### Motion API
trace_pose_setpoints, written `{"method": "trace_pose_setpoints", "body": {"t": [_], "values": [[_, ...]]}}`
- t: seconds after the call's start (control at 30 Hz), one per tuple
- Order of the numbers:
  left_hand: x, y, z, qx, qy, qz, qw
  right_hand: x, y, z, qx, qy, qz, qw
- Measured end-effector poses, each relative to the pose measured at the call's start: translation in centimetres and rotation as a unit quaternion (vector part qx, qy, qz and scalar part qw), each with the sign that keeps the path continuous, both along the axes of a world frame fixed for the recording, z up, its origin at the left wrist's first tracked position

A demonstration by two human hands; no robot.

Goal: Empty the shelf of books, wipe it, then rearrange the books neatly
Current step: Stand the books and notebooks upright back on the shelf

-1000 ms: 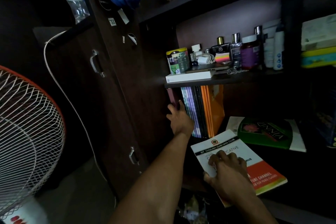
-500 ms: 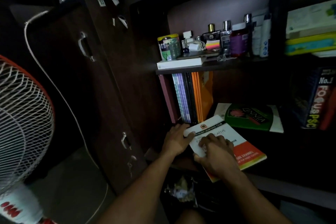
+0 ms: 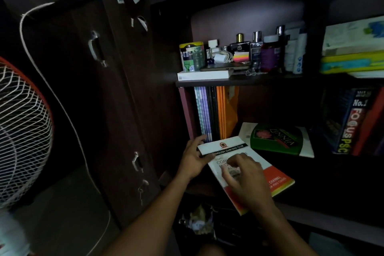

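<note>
Gripping the white-and-orange book (image 3: pixel 268 174) at the shelf's (image 3: pixel 332 174) front edge, the left hand (image 3: pixel 194 159) pinches its far corner; the right hand (image 3: pixel 244 178) presses curled fingers on its cover. Overhanging, it could slip off.

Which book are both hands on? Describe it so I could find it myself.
Look at the lower shelf of the dark bookcase, below the bottles. The white and orange booklet lies flat at its front edge, under both hands. Its neighbour, flat behind it, is green.
</note>
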State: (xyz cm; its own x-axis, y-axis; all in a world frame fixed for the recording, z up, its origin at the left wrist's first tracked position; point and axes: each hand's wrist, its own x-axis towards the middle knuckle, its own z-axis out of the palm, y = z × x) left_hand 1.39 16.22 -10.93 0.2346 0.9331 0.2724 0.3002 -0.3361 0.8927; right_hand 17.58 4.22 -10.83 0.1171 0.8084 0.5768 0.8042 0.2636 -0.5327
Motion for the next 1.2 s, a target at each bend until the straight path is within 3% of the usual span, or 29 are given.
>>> {"method": "trace_pose_setpoints", "body": {"t": [0.07, 0.17, 0.23, 0.33, 0.4, 0.47, 0.57, 0.67, 0.87, 1.03, 1.2], "values": [[0.2, -0.7, 0.6, -0.06, -0.091, 0.008, 0.994, 0.2, -0.3, -0.3, 0.075, 0.032, -0.024, 0.996], [1.1, -2.4, 2.3, -0.13, -0.264, 0.069, 0.953, 0.7, -0.3, -0.5, 0.089, 0.085, -0.047, 0.991], [1.7, -3.6, 4.9, -0.107, -0.334, 0.074, 0.933, 0.9, 0.1, -0.6, 0.081, 0.099, -0.04, 0.991], [1.6, -5.2, 8.9, 0.004, -0.353, 0.08, 0.932, 0.8, 0.4, -0.2, 0.016, 0.083, 0.0, 0.996], [1.2, -6.2, 10.2, 0.075, -0.336, 0.097, 0.934, 0.7, 0.6, -0.1, -0.098, 0.017, 0.02, 0.995], [0.5, -7.1, 9.5, 0.086, -0.292, 0.098, 0.948, 0.5, 0.9, 0.2, -0.191, -0.042, 0.036, 0.98], [-0.7, -6.6, 4.8, 0.012, -0.078, 0.107, 0.991, 0.3, 1.2, 0.1, -0.231, -0.085, 0.038, 0.968], [-1.6, -5.5, 1.1, -0.023, 0.041, 0.139, 0.989, 0.3, 1.5, 0.0, -0.238, -0.101, 0.036, 0.965], [-3.0, -5.4, 1.3, 0.028, 0.088, 0.284, 0.954, 0.4, 1.9, 0.0, -0.249, -0.096, 0.024, 0.964], [-4.6, -4.9, 1.7, 0.037, 0.167, 0.275, 0.946, 0.2, 2.2, -0.2, -0.257, -0.144, 0.004, 0.956], [-4.3, -3.4, 2.1, 0.025, 0.164, 0.261, 0.951, 0.0, 2.2, -0.1, -0.265, -0.153, 0.0, 0.952]]}}
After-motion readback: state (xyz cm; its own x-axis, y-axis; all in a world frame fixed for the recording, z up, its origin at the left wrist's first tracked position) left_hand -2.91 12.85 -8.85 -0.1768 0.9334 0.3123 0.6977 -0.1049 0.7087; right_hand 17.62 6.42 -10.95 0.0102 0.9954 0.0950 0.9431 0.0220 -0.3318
